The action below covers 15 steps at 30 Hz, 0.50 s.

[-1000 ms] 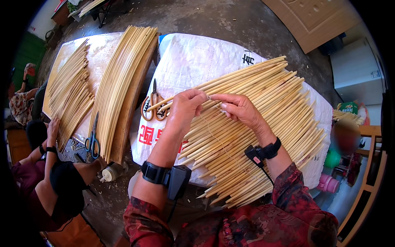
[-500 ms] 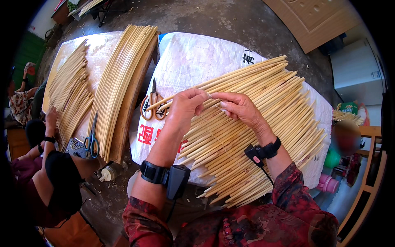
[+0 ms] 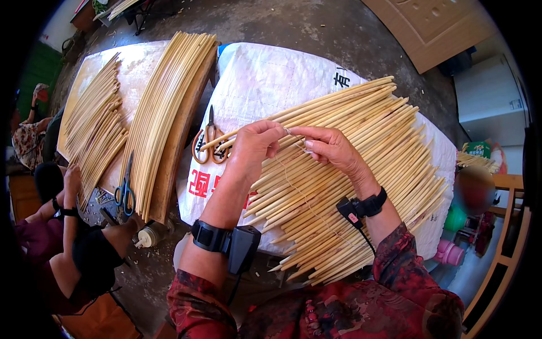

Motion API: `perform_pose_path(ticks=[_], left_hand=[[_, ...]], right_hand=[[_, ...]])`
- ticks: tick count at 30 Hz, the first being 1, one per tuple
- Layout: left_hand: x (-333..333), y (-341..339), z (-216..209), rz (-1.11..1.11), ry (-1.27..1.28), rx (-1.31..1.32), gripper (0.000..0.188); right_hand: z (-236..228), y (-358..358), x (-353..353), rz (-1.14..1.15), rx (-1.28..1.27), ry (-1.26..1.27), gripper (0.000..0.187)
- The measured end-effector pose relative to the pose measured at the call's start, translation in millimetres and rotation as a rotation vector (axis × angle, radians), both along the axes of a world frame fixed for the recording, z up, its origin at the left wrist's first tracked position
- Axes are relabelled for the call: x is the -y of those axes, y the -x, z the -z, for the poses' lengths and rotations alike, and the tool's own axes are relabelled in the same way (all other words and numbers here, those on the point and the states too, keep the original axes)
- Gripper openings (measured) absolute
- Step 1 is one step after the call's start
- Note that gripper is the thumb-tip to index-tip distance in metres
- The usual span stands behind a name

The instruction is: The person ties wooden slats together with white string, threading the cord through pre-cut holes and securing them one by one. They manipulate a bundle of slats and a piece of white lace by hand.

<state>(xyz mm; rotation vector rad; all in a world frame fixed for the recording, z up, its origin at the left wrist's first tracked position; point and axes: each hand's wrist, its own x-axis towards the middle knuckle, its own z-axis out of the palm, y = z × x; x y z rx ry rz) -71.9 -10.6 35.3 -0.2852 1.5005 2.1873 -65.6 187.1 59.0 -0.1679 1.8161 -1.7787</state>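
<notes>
Above a wide spread of pale peeled sticks [image 3: 350, 175], my two hands meet fingertip to fingertip. My left hand [image 3: 255, 146] is closed in a pinch on the end of a thin pale thread [image 3: 303, 195]. My right hand [image 3: 334, 151] also pinches the thread, its index finger reaching to the left fingertips. A small whitish bit shows where the fingers meet, too small to make out. The thread hangs down in a loose curve over the sticks. Left of my left hand lie scissors [image 3: 210, 135] with orange-brown handles, partly under a stick end.
The sticks lie on a white woven sheet [image 3: 265, 73] with printing. At left, a wooden board [image 3: 141, 53] bears a long bundle of sticks [image 3: 169, 107], a shorter pile [image 3: 101, 121] and blue-handled scissors [image 3: 125, 195]. A co-worker's hand [image 3: 72, 179] is beside that pile. A jar [image 3: 149, 236] stands below.
My hands stay almost in place, still pinching the thread. The co-worker's hand at left has moved down, toward the near end of the short pile.
</notes>
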Motion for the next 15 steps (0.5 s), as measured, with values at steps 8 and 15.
perform_pose_path(ticks=[8, 15], left_hand=[[-0.8, -0.9, 0.7, -0.003, 0.003, -0.009, 0.008], [-1.0, -0.6, -2.1, -0.004, 0.016, -0.008, 0.008]], right_hand=[[1.8, -0.7, 1.3, 0.022, -0.011, 0.004, 0.033], [5.5, 0.5, 1.2, 0.042, 0.0, 0.037, 0.03]])
